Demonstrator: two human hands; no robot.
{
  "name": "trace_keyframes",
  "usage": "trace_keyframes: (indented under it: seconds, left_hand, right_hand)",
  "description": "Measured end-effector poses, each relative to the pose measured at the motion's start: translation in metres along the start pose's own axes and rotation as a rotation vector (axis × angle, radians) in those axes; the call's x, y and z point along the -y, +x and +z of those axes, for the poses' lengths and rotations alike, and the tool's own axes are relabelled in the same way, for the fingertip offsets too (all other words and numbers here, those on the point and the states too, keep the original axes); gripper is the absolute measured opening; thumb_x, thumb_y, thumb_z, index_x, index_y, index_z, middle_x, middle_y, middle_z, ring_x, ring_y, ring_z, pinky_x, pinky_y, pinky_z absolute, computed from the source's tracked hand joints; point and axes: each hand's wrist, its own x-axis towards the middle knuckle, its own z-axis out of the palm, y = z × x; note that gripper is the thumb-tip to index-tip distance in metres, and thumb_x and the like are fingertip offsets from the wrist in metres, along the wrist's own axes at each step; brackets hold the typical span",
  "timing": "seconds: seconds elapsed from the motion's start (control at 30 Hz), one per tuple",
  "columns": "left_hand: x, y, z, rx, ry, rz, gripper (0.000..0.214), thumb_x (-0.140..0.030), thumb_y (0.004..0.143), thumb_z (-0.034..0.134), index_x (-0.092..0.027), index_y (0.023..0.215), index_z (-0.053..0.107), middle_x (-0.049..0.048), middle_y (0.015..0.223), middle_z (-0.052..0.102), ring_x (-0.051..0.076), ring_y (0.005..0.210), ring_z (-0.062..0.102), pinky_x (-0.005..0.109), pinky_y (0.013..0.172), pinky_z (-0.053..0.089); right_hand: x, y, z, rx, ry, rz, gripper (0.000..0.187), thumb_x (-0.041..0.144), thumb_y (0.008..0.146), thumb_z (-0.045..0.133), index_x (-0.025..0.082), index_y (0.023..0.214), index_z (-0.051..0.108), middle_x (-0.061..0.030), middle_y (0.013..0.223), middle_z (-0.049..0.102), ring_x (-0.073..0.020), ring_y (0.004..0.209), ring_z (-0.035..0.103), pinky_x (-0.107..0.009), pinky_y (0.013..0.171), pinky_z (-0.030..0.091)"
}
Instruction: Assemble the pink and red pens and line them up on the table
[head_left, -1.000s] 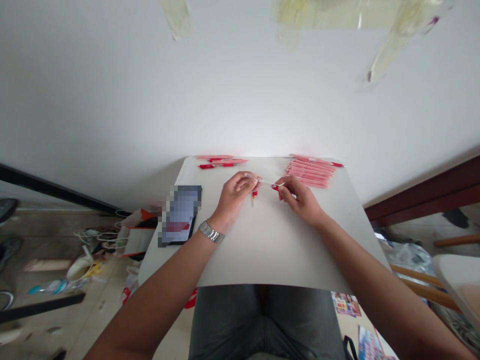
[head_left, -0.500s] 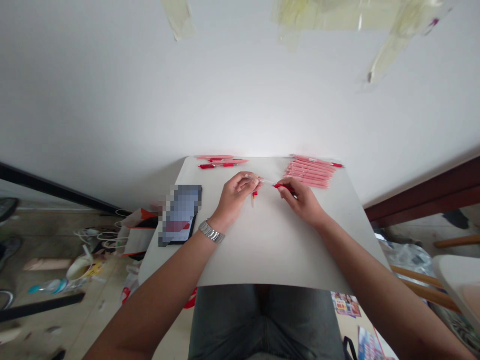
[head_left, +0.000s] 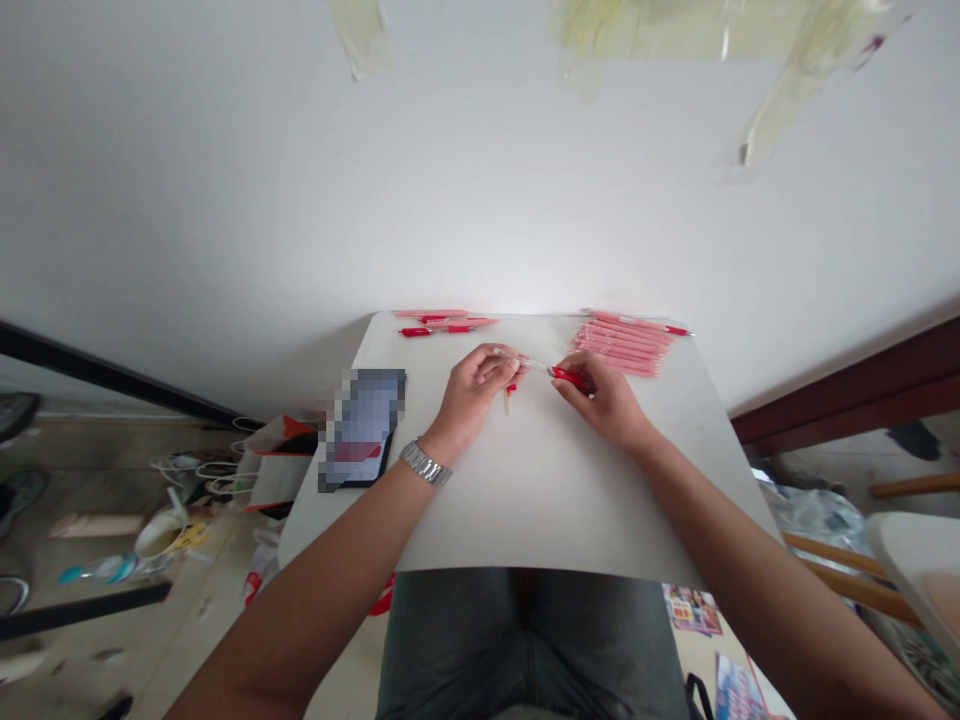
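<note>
In the middle above the table, my left hand (head_left: 480, 378) is closed, pinching a thin clear pen tube (head_left: 535, 363) that points toward my right hand. My right hand (head_left: 602, 398) is closed around a red pen part (head_left: 570, 376) with a greyish end. That end meets the tube or lies right beside it; I cannot tell which. Under my left fingertips lies a small red and orange piece with a pale tip (head_left: 507, 397). A row of pink pens (head_left: 621, 346) lies beyond my right hand. Several red and pink pens (head_left: 448, 328) lie at the back left.
A phone (head_left: 366, 425), partly blurred out, lies on the left of the white table (head_left: 555, 500). The wall (head_left: 480, 200) rises directly behind the table. Bags (head_left: 281, 465), a bottle (head_left: 105, 571) and a cup stand or lie on the floor at left. A chair (head_left: 919, 560) is at right.
My right fingers have shifted on the red pen part, so more of it and its greyish end show. My left hand and the tube have hardly moved.
</note>
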Motion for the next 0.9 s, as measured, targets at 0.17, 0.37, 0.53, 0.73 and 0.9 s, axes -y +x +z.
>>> trace_keyframes:
  seconds: [0.17, 0.37, 0.53, 0.73, 0.9]
  left_hand:
    - [-0.0001, -0.0003, 0.001, 0.008, -0.008, 0.005, 0.03, -0.042, 0.089, 0.082, -0.02, 0.104, 0.072, 0.009, 0.111, 0.077, 0.021, 0.103, 0.073, 0.037, 0.096, 0.058]
    - [-0.0008, -0.0001, 0.0005, -0.013, -0.001, 0.007, 0.031, -0.044, 0.087, 0.083, -0.019, 0.103, 0.072, 0.0094, 0.111, 0.076, 0.021, 0.102, 0.073, 0.038, 0.095, 0.058]
    - [-0.0003, -0.0002, -0.0002, -0.002, 0.006, 0.002, 0.031, -0.043, 0.088, 0.082, -0.02, 0.105, 0.071, 0.0092, 0.112, 0.076, 0.021, 0.103, 0.073, 0.037, 0.094, 0.059]
    - [0.0001, 0.0002, -0.0001, -0.015, 0.012, 0.012, 0.031, -0.043, 0.089, 0.082, -0.019, 0.104, 0.07, 0.0094, 0.112, 0.076, 0.021, 0.102, 0.073, 0.037, 0.094, 0.058]
    - [0.0006, 0.0002, -0.0004, -0.002, 0.007, 0.003, 0.032, -0.044, 0.088, 0.083, -0.02, 0.104, 0.071, 0.0094, 0.112, 0.076, 0.021, 0.102, 0.073, 0.037, 0.094, 0.058]
  right_hand:
    - [0.0041, 0.0, -0.0027, 0.036, -0.003, 0.028, 0.032, 0.054, 0.105, 0.055, 0.023, 0.106, 0.065, -0.0023, 0.082, 0.065, -0.0152, 0.066, 0.054, -0.03, 0.062, 0.044]
    - [-0.0016, 0.0006, 0.0003, -0.026, -0.007, 0.036, 0.038, 0.06, 0.096, 0.068, 0.025, 0.108, 0.06, -0.0036, 0.093, 0.068, -0.0156, 0.068, 0.057, -0.03, 0.063, 0.048]
    - [0.0022, 0.0001, -0.0028, 0.043, -0.034, 0.034, 0.037, 0.058, 0.105, 0.053, 0.023, 0.099, 0.063, -0.0019, 0.08, 0.063, -0.0151, 0.065, 0.052, -0.03, 0.061, 0.042]
    - [0.0012, -0.0002, -0.0017, 0.011, -0.03, 0.033, 0.034, 0.056, 0.1, 0.063, 0.025, 0.113, 0.062, -0.0018, 0.086, 0.066, -0.0153, 0.065, 0.053, -0.03, 0.062, 0.045]
    - [0.0012, 0.0005, -0.0019, 0.035, -0.057, 0.009, 0.033, 0.055, 0.105, 0.055, 0.023, 0.102, 0.063, -0.0031, 0.085, 0.067, -0.0164, 0.069, 0.055, -0.031, 0.065, 0.045]
